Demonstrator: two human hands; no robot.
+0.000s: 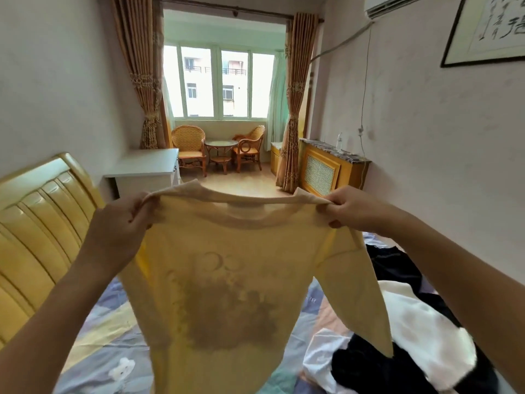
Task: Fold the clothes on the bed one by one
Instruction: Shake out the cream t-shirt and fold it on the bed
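both hands, left hand and right hand, pinch the yellow shirt by its shoulders above the bed.

Clothes pile right on bed

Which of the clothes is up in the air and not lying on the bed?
The yellow top. Both hands hold it up by its shoulders, while the black and white clothes lie heaped on the bed.
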